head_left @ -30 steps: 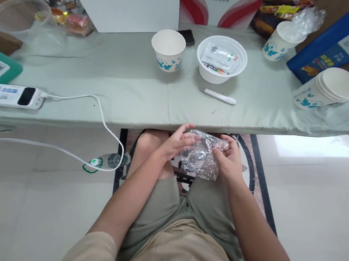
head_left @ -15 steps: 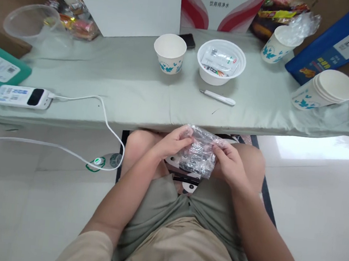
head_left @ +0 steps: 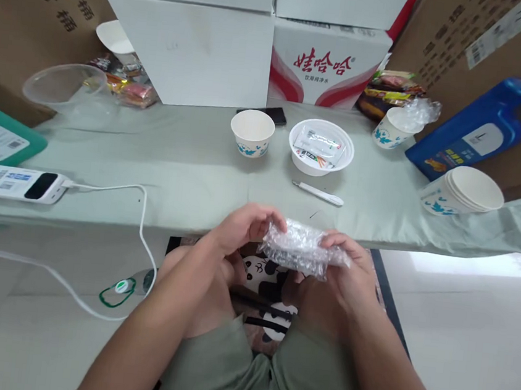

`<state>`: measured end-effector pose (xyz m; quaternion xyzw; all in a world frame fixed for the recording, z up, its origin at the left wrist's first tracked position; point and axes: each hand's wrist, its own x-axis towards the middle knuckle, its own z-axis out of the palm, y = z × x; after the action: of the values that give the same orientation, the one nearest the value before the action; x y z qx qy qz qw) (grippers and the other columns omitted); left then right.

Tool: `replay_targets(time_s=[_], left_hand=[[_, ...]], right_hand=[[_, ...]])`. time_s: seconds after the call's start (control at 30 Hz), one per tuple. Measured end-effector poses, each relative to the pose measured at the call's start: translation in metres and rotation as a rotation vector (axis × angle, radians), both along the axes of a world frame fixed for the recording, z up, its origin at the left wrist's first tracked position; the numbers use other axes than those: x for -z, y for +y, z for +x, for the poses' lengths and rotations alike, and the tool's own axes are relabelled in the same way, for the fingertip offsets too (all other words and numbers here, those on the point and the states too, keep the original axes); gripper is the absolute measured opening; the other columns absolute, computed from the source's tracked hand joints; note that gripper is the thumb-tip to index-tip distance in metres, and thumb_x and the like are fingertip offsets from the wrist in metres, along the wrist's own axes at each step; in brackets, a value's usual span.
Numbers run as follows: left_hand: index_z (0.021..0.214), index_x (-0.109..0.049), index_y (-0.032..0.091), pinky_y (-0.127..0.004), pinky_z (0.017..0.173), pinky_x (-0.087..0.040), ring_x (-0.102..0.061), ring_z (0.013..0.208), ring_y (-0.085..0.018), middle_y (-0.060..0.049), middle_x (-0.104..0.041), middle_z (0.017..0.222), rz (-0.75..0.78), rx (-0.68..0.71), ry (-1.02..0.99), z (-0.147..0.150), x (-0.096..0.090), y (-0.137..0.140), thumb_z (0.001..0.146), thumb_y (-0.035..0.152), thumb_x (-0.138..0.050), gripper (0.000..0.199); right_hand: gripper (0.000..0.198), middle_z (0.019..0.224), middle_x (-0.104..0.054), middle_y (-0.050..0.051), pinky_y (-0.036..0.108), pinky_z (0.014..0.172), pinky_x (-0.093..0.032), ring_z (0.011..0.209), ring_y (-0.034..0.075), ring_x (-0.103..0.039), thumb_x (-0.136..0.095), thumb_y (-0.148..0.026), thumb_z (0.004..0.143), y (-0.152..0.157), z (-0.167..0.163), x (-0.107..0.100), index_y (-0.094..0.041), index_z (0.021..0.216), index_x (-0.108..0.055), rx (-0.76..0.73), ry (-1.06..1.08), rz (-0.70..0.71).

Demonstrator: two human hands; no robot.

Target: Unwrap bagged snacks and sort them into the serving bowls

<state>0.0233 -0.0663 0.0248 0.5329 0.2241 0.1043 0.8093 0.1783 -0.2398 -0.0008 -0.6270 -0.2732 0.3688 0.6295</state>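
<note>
Fingers of left hand (head_left: 244, 227) and right hand (head_left: 354, 268): pinching crumpled clear plastic film (head_left: 296, 243), formerly spread broad, now bunched narrow, folding-down apparently advanced; location, near edge, pale-green cloth-covered bench (head_left: 189, 163).

There is one held plastic bundle (head_left: 298, 247), one cup stack (head_left: 446, 199), one blue bottle (head_left: 505, 126).

Right fingers (head_left: 340, 240) partly behind crumpled plastic (head_left: 299, 247)

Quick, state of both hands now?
Left hand: closed, holding one end of the clear crinkled plastic.
Right hand: closed, holding the other end.
</note>
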Motion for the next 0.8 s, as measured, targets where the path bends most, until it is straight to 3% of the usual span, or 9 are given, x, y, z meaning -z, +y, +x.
replay_targets(time_s=[0.07, 0.13, 0.2, 0.27, 0.33, 0.47, 0.53, 0.67, 0.8], left_hand=[[0.067, -0.07, 0.016, -0.026, 0.054, -0.036, -0.048, 0.059, -0.012, -0.005, -0.061, 0.067, 0.133, -0.118, -0.043, 0.016, -0.013, 0.018, 0.076, 0.046, -0.057, 0.034], [0.067, -0.066, 0.017, -0.024, 0.055, -0.034, -0.043, 0.058, -0.01, 0.001, -0.055, 0.064, 0.242, -0.246, -0.071, 0.027, -0.014, 0.028, 0.07, 0.036, -0.068, 0.019], [0.074, -0.064, 0.018, -0.023, 0.057, -0.036, -0.045, 0.059, -0.009, 0.003, -0.056, 0.068, 0.233, -0.289, -0.084, 0.033, -0.004, 0.032, 0.065, 0.025, -0.07, 0.013], [0.082, -0.063, 0.019, -0.022, 0.058, -0.039, -0.051, 0.061, -0.009, 0.003, -0.06, 0.074, 0.198, -0.28, -0.06, 0.033, 0.012, 0.034, 0.063, 0.018, -0.065, 0.019], [0.091, -0.064, 0.02, -0.023, 0.06, -0.042, -0.056, 0.064, -0.01, 0.002, -0.063, 0.079, 0.223, -0.259, -0.017, 0.032, 0.025, 0.038, 0.063, 0.012, -0.06, 0.029], [0.105, -0.065, 0.024, -0.024, 0.065, -0.047, -0.063, 0.074, -0.012, -0.002, -0.067, 0.103, 0.371, -0.357, 0.065, 0.03, 0.033, 0.058, 0.063, 0.001, -0.054, 0.049], [0.102, -0.064, 0.024, -0.025, 0.065, -0.048, -0.064, 0.078, -0.013, -0.004, -0.065, 0.108, 0.38, -0.519, 0.106, 0.027, 0.031, 0.069, 0.065, 0.001, -0.054, 0.044], [0.091, -0.06, 0.022, -0.027, 0.062, -0.048, -0.062, 0.071, -0.014, -0.003, -0.065, 0.092, 0.338, -0.719, 0.069, 0.017, 0.024, 0.08, 0.074, 0.008, -0.056, 0.023], [0.09, -0.061, 0.022, -0.034, 0.08, -0.054, -0.064, 0.088, -0.019, -0.004, -0.066, 0.091, 0.669, -0.926, -0.164, -0.001, 0.013, 0.078, 0.08, 0.021, -0.062, 0.01]], right_hand=[[0.012, 0.103, -0.066, 0.007, 0.034, 0.067, -0.048, 0.084, 0.022, -0.062, -0.062, -0.03, 0.07, 0.022, 0.009, -0.007, -0.023, 0.073, -0.071, -0.016, -0.021, 0.085], [0.02, 0.094, -0.065, 0.008, 0.034, 0.069, -0.049, 0.085, 0.022, -0.061, -0.06, -0.037, 0.075, 0.042, 0.013, -0.009, -0.021, 0.063, -0.067, -0.051, -0.061, 0.099], [0.025, 0.081, -0.062, 0.004, 0.03, 0.065, -0.048, 0.074, 0.017, -0.058, -0.064, -0.04, 0.08, 0.056, 0.01, -0.003, -0.021, 0.065, -0.062, -0.04, -0.068, 0.035], [0.023, 0.077, -0.06, -0.002, 0.026, 0.06, -0.047, 0.065, 0.013, -0.054, -0.074, -0.041, 0.077, 0.062, 0.003, 0.005, -0.023, 0.083, -0.061, -0.015, -0.001, -0.061], [0.036, 0.077, -0.061, -0.004, 0.025, 0.055, -0.047, 0.06, 0.013, -0.055, -0.078, -0.042, 0.074, 0.064, -0.005, 0.013, -0.026, 0.099, -0.059, -0.06, 0.07, -0.152], [0.025, 0.069, -0.06, -0.003, 0.026, 0.051, -0.045, 0.057, 0.014, -0.054, -0.072, -0.041, 0.077, 0.068, -0.005, 0.013, -0.023, 0.09, -0.06, -0.112, -0.048, -0.273], [0.02, 0.069, -0.059, -0.003, 0.025, 0.053, -0.043, 0.058, 0.013, -0.052, -0.071, -0.036, 0.076, 0.079, 0.003, 0.001, -0.022, 0.087, -0.061, 0.004, -0.227, -0.253], [0.019, 0.072, -0.062, -0.003, 0.025, 0.056, -0.04, 0.06, 0.012, -0.051, -0.068, -0.028, 0.068, 0.125, 0.018, -0.048, -0.022, 0.086, -0.064, 0.141, -0.604, -0.178], [0.016, 0.067, -0.06, -0.003, 0.026, 0.054, -0.038, 0.057, 0.012, -0.05, -0.064, -0.026, 0.068, 0.172, 0.004, -0.093, -0.022, 0.084, -0.064, -0.188, -0.75, -0.198]])
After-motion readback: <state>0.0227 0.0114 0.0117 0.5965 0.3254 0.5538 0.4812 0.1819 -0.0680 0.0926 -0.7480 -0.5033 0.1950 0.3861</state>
